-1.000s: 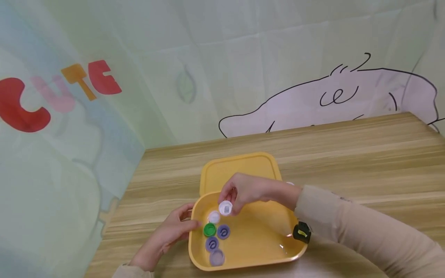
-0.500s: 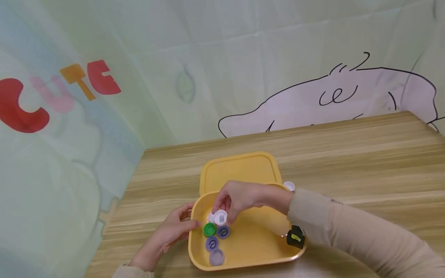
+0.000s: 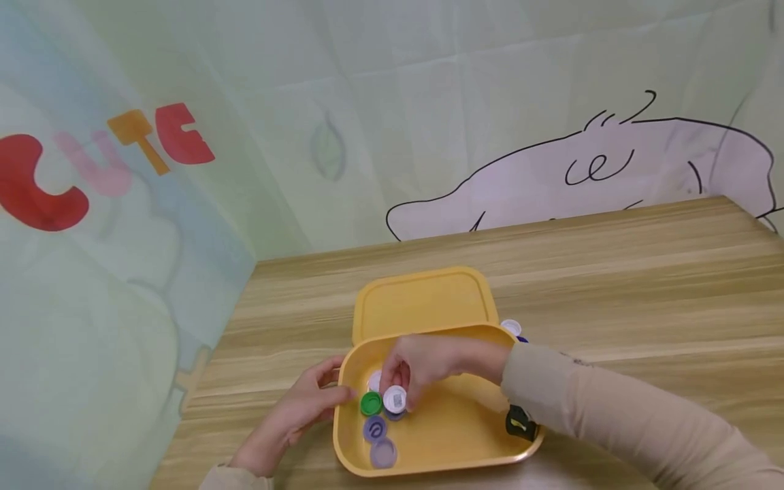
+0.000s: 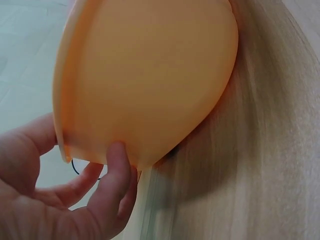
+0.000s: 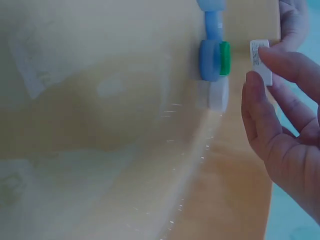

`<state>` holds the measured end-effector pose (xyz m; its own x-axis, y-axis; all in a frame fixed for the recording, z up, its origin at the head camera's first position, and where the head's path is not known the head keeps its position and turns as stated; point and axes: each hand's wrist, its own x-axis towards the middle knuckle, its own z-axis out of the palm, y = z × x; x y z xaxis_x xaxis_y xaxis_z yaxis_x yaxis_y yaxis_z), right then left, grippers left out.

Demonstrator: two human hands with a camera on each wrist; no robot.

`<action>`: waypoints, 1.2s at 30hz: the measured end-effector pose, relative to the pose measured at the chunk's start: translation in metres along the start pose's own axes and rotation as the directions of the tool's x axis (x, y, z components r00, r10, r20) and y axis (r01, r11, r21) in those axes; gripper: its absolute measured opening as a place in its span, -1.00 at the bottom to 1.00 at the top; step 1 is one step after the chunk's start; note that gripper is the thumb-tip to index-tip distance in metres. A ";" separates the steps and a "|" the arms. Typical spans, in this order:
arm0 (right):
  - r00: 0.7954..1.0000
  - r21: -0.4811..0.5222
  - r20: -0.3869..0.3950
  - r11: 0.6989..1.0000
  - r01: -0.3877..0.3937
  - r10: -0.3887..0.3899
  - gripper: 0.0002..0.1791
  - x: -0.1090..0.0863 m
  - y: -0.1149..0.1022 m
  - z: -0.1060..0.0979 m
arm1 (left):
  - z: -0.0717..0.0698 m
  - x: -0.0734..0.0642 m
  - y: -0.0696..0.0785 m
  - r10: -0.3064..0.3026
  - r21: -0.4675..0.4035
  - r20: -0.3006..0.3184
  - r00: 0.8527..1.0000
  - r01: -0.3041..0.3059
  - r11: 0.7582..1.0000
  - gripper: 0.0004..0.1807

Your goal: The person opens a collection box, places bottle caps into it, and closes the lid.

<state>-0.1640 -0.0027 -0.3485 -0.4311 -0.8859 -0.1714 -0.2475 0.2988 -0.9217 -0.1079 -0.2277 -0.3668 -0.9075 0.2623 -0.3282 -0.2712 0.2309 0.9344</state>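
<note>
In the head view, my right hand reaches into a yellow plastic box and pinches a white bottle cap with a printed square on its top. This cap overlaps a purple cap beneath it. Beside it lie a green cap, another white cap partly behind my fingers, and two purple caps. The right wrist view shows the pinched cap edge-on between thumb and fingertips. My left hand grips the box's left side, thumb at the rim, fingers around the outer wall.
A yellow lid lies flat behind the box. Past the box's back right corner are a white cap and something dark blue. A black device shows under my right cuff. Wood-grain table meets a printed cloth backdrop.
My right hand has lowered the white cap toward the caps in the box, going left, then slightly right, over a purple one. My left hand keeps its hold on the box.
</note>
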 end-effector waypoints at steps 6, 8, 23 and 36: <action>0.997 -0.021 0.081 1.000 -0.005 0.007 -0.62 0.003 0.006 0.005 | 0.000 0.000 0.000 -0.003 -0.002 0.011 1.000 0.003 1.000 -0.30; 0.995 -0.046 0.099 0.999 -0.009 0.013 -0.61 0.004 0.007 0.007 | 0.000 0.000 0.000 -0.006 0.000 0.009 1.000 0.006 1.000 -0.30; 0.990 -0.157 0.139 0.988 0.005 0.017 -0.60 0.007 0.010 0.011 | 0.000 0.001 0.000 -0.012 -0.013 0.014 1.000 0.012 1.000 -0.29; 0.976 -0.249 0.209 0.963 0.107 -0.055 -0.58 0.009 0.011 0.015 | -0.001 0.000 0.000 -0.017 -0.012 0.023 1.000 0.017 1.000 -0.29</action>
<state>-0.1573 -0.0130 -0.3653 -0.2260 -0.9554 -0.1899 -0.5002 0.2811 -0.8190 -0.1086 -0.2286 -0.3668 -0.8952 0.2799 -0.3468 -0.2904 0.2240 0.9303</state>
